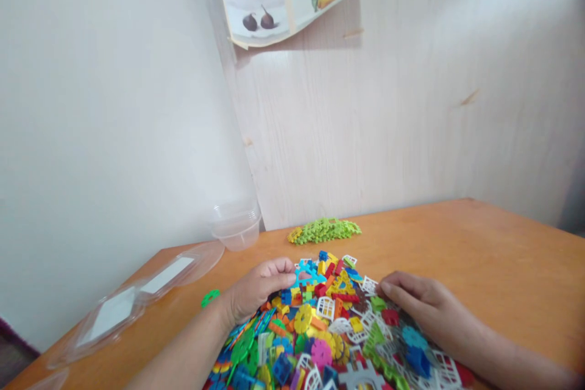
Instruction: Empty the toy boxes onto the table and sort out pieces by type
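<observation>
Coloured pieces [329,311] lay heaped before the person. Left hand [258,292] sat at the heap's nine o'clock, fingers curled, perhaps round a piece; right hand [425,308], at three, lay flat-fingered, pinning pieces. Green pieces [324,230] sat apart at twelve.

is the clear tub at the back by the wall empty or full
Empty: the round clear plastic tub stands upright and nothing shows through its walls. The coloured plastic building pieces lie heaped on the orange wooden table.
</observation>
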Available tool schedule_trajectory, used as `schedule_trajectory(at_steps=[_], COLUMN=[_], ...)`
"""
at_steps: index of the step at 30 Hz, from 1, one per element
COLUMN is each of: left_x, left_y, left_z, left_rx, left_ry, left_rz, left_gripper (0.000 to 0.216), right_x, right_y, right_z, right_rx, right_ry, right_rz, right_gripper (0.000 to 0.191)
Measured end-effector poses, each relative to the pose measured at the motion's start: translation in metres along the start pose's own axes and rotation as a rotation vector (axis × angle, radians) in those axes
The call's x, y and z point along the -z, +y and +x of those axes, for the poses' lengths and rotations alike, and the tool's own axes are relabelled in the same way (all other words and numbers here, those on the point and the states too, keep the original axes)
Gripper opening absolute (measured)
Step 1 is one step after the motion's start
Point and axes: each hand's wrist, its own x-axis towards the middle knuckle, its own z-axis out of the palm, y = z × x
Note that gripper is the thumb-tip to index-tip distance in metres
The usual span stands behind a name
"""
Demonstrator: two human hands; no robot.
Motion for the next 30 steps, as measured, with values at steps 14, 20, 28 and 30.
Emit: schedule_trajectory(at_steps=[14,20,28,30], left_x=[0.007,0.067,0.125,0.126], left_y=[0.044,0.027,-0.025,-0.029], left_z=[-0.023,-0.018,-0.013,-0.013], left_rx=[-0.126,-0.138,0.154,0.180], left_ry=[-0.175,0.277,0.597,0.591], left_rz=[0.376,0.404,0.703,0.723], left_gripper=[0.027,0.032,0.032,0.032], right_x=[0.002,0.002,0.004,0.004], right_y=[0.000,-0.001,0.002,0.004], right_z=[-0.002,-0.003,-0.003,-0.003], right_rx=[-0.020,-0.009,-0.012,-0.021], right_ry=[-0.028,-0.018,-0.034,-0.041], right_rz=[0.024,0.004,0.015,0.021], right_gripper=[0.046,0.045,0.044,0.044])
